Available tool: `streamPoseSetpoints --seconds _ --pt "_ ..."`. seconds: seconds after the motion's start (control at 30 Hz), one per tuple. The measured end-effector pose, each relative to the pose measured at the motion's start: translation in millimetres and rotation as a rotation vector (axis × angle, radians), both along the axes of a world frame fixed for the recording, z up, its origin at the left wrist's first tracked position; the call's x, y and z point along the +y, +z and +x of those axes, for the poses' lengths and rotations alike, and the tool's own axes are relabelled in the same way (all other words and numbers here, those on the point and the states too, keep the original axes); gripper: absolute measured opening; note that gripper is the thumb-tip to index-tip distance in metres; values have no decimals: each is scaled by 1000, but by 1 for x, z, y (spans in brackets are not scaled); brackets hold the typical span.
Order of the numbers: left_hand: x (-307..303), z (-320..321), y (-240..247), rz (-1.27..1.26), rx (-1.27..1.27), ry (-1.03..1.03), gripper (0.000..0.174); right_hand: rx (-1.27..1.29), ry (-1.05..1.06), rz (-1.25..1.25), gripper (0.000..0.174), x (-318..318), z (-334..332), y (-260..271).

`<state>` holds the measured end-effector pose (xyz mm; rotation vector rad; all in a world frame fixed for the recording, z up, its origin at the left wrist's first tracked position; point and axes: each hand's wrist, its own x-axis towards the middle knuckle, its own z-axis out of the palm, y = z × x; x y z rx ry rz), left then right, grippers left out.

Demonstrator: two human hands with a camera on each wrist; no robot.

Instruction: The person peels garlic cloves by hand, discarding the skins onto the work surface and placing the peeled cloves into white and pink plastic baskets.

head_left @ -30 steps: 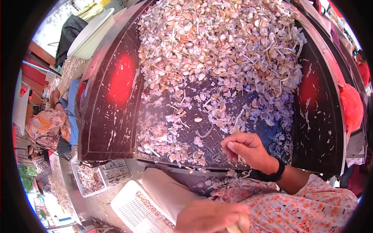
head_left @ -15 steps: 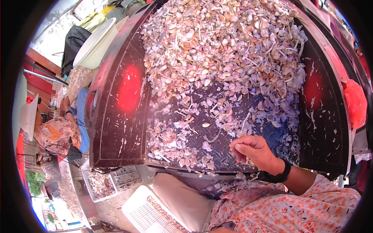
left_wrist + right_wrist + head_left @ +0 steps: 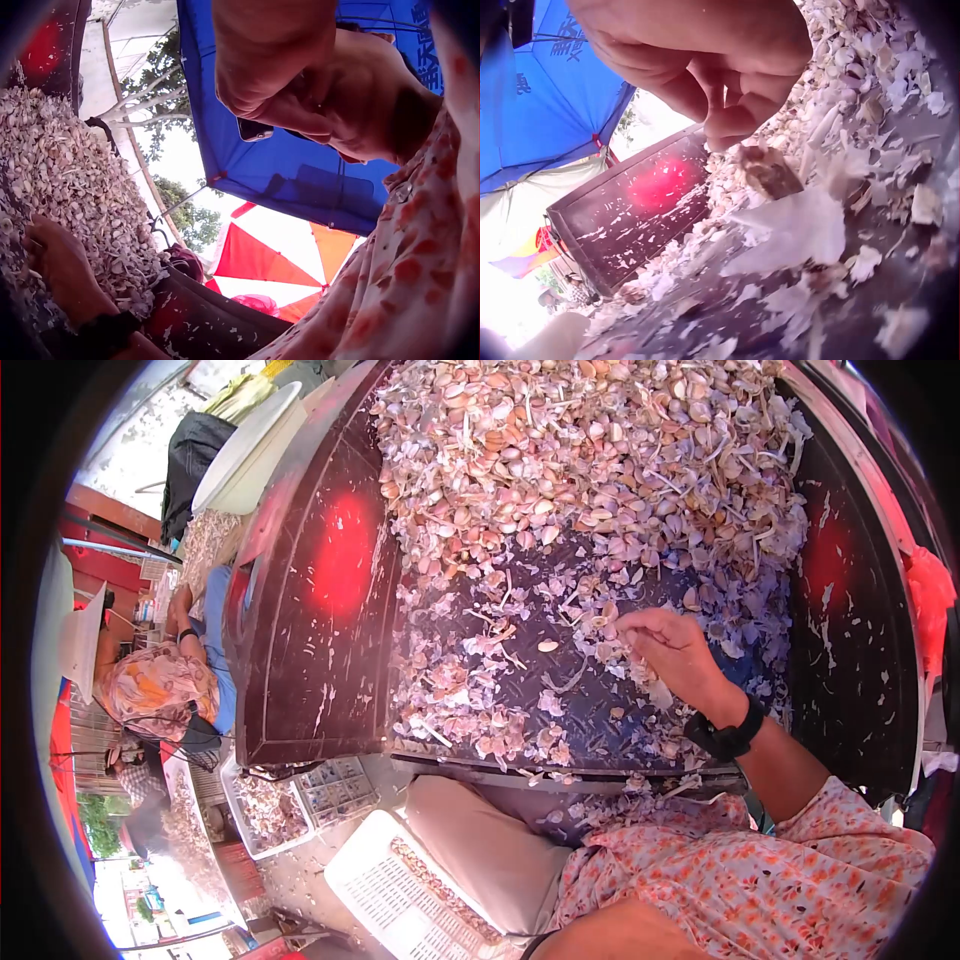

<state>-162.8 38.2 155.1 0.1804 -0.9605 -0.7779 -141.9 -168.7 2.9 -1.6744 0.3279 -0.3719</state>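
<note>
Right hand: the right hand (image 3: 672,652) lies knuckles up on the bench, its fingers bent and bunched with the tips pointing down into the peelings.
Its hold: the fingertips (image 3: 724,131) are right at a garlic clove (image 3: 769,171). I cannot tell whether they grip it or only touch it.
Clove's place: it sits among the loose skins (image 3: 470,680) at the near edge of the heap, just under the right hand.
Wrist: a black band (image 3: 728,738), then a floral sleeve (image 3: 740,880).
Left hand: the left hand (image 3: 274,60) is held low near the body, away from the bench. Its fingers are curled around a small dark object (image 3: 253,129) that I cannot identify.
Bench: dark patterned metal (image 3: 590,725) with raised side panels.
Garlic heap (image 3: 590,450): piled at the far end, well beyond the right hand.
Below the bench: a white slotted basket (image 3: 380,890).
Far left: another person in a patterned headscarf (image 3: 150,685).
</note>
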Motion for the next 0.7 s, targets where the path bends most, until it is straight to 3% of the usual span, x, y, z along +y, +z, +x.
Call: streamPoseSetpoints --seconds 0.03,0.07,0.13,0.2,0.27,0.3,0.33,0.37,0.4,0.47,0.53,0.57,0.6,0.67,0.7 --pt "-6 -2 -4 -63 7 36 27 -57 -14 -376 19 -7 9 -6" --pt "-7 -3 -7 -120 16 73 25 -55 -10 -363 19 -9 16 -7" --pt "-5 -6 -16 -129 0 108 22 93 1 -661 25 -13 30 -6" --pt "-2 4 -25 -161 -8 137 20 100 22 -743 27 -18 39 -16" --pt "8 37 -36 14 -154 -117 41 132 118 -879 23 -25 49 -23" --pt "7 48 -49 46 -197 -174 42 149 134 -934 18 -26 52 -24" --pt "16 17 -40 429 215 234 29 154 134 -948 18 -26 54 -22" --pt "14 13 -43 663 304 410 28 176 145 -1036 16 -26 55 -20" --pt "9 18 -50 816 423 477 25 196 156 -1123 15 -27 56 -20" --pt "-1 34 -72 1092 376 622 26 93 144 -1290 11 -34 56 -23" --pt "-6 45 -90 1130 324 686 25 57 138 -617 7 -34 56 -12" --pt "-8 50 -99 1177 270 752 25 231 96 -124 12 -29 49 1" --pt "-9 57 -110 1179 271 749 25 234 94 -123 12 -28 44 10" --pt "-12 73 -133 1340 33 769 25 158 50 548 15 -28 36 18" --pt "-12 80 -143 1431 -78 788 26 131 119 698 19 -30 31 18"
